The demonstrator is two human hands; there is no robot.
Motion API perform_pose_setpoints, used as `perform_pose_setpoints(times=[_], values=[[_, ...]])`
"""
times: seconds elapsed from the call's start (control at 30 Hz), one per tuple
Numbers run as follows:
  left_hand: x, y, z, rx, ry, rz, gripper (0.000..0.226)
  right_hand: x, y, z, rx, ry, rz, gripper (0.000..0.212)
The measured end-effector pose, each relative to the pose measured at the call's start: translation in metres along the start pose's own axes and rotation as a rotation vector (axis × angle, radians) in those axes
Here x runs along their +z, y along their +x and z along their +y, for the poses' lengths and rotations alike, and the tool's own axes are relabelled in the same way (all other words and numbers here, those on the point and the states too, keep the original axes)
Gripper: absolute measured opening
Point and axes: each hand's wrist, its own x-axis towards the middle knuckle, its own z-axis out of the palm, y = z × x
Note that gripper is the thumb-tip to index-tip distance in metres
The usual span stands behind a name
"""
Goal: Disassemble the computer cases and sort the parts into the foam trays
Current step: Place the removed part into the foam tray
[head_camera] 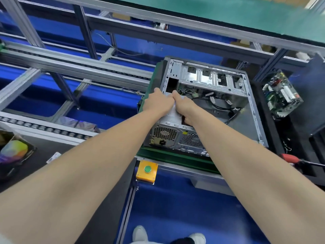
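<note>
Left hand (158, 102), right hand (184, 107) clutching power supply (165, 133), loose cables (213, 101) alongside, motherboard (281, 95) right

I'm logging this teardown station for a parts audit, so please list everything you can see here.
computer case: one, grey metal, side open, on the pallet at centre
power supply: one, silver, near-left corner of the case
cables: several, black, loose inside the case
pallet: one, green, under the case
circuit board: one, green, in the tray on the right
foam tray: one, black, right of the case
screwdriver: one, red handle, right edge
button box: one, yellow with a green button, in front of the pallet
shoes: two, white, bottom edge
left hand: grips the power supply's top
right hand: grips the power supply beside it
</note>
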Motion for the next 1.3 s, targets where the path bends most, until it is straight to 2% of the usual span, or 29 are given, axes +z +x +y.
perform_pose_setpoints(times=[0.3, 0.5, 0.57, 0.63, 1.0, 1.13, 1.23, 1.3], values=[[0.002, -0.005, -0.002, 0.004, 0.009, 0.012, 0.065, 0.004, 0.005, 0.006, -0.017, -0.003, 0.074, 0.087], [0.0, -0.005, -0.001, 0.011, 0.014, 0.035, 0.066, 0.003, 0.011, 0.006, -0.053, -0.119, 0.122, 0.086], [-0.001, -0.008, -0.001, 0.02, 0.019, 0.031, 0.067, 0.001, 0.009, 0.008, -0.086, -0.128, 0.111, 0.072], [-0.002, -0.008, -0.001, 0.024, 0.015, 0.025, 0.066, 0.001, 0.012, 0.01, -0.09, -0.182, 0.125, 0.041], [-0.002, -0.008, 0.001, 0.016, 0.004, 0.042, 0.066, -0.001, 0.006, 0.0, -0.11, -0.238, 0.135, 0.045], [-0.002, -0.011, -0.002, 0.017, 0.005, 0.053, 0.068, -0.002, 0.003, 0.005, -0.109, -0.24, 0.13, 0.067], [-0.003, -0.009, -0.001, 0.01, -0.004, 0.057, 0.069, -0.001, 0.004, -0.001, -0.147, -0.269, 0.143, 0.047], [-0.003, -0.009, 0.001, 0.008, -0.018, 0.058, 0.07, -0.002, 0.005, -0.004, -0.152, -0.279, 0.148, 0.041]])
